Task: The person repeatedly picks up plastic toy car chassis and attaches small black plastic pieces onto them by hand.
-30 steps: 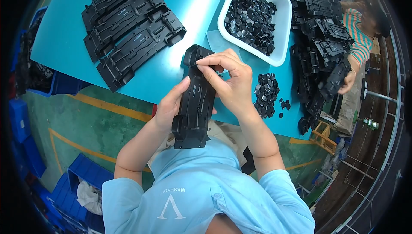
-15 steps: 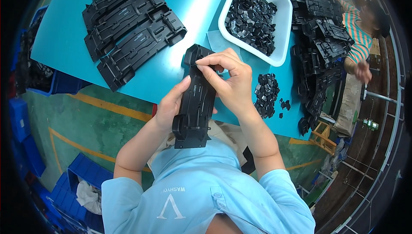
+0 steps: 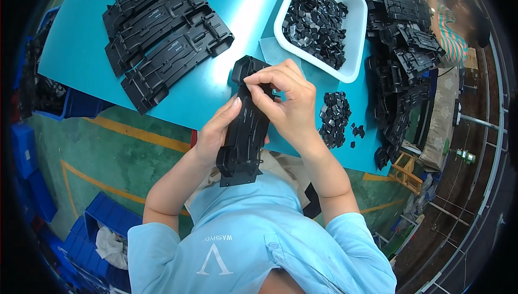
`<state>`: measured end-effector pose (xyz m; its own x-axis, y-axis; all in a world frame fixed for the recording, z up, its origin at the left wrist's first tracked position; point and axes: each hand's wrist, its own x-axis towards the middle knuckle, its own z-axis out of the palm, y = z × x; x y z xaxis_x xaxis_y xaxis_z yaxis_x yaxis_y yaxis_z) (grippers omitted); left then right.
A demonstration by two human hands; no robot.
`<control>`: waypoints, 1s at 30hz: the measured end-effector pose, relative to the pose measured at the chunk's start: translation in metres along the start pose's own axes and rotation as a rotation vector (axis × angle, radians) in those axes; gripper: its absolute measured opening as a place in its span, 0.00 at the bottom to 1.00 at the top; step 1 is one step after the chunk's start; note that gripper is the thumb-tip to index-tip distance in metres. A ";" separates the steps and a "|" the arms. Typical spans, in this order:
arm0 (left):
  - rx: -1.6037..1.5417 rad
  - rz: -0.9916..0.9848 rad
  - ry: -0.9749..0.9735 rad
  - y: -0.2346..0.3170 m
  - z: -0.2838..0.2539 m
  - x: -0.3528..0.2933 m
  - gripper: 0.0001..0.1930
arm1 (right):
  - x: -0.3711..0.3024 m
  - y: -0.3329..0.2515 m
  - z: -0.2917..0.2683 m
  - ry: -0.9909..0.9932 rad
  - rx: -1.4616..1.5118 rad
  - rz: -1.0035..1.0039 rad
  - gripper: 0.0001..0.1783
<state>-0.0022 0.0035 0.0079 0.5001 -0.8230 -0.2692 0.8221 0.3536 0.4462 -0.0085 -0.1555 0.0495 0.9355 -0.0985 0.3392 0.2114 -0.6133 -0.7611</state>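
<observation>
Long black plastic part [image 3: 245,127] held above the near edge of the teal table [image 3: 86,40], its lower end overhanging toward the lap. Left hand [image 3: 215,132] grasps its left side at 9 o'clock of the part; right hand [image 3: 288,105] pinches at its upper end, fingers curled. Bare table strip between the hands and the stack of black parts [image 3: 162,40] at 11 o'clock. White tray [image 3: 353,40] at 1 o'clock, full of small black pieces. Loose small pieces [image 3: 334,124] at 3 o'clock, near the table edge. Heap of black parts [image 3: 404,51] at 2 o'clock.
</observation>
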 end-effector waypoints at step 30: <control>-0.077 0.048 -0.044 -0.006 0.000 0.001 0.29 | -0.027 0.004 -0.043 0.024 0.093 0.100 0.15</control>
<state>-0.0068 0.0011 0.0046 0.5281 -0.8225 -0.2110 0.8169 0.4244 0.3905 -0.0452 -0.1894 0.0611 0.9464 -0.1751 0.2712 0.1434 -0.5245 -0.8392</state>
